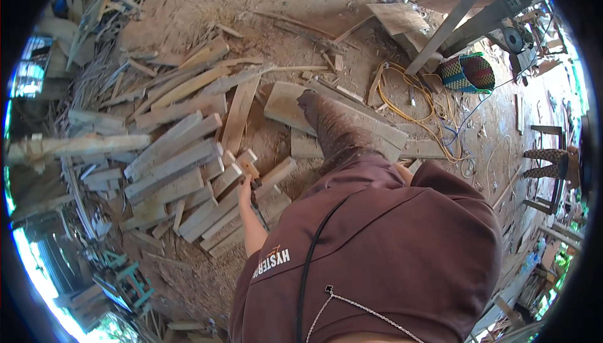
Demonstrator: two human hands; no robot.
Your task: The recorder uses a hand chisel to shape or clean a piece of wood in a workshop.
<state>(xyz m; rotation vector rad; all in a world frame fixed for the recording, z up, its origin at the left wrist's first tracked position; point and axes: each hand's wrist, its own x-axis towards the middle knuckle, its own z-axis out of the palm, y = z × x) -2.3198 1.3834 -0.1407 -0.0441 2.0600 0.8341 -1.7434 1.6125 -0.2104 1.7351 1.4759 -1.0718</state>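
My left hand reaches down at the near right edge of a pile of sawn wood pieces. Its fingers are at a short reddish-brown piece of wood and look closed on its near end. Something dark and narrow runs along the inner side of this hand and wrist; its kind cannot be made out. Pale block ends lie just left of the fingers. My right hand does not show. A bit of skin appears beyond my brown shirt, too little to identify.
Wide boards lie under and beside my patterned trouser leg. A yellow hose or cord coils on the ground, near a woven basket. A machine with a round disc stands far right. Wood scraps cover the dirt floor.
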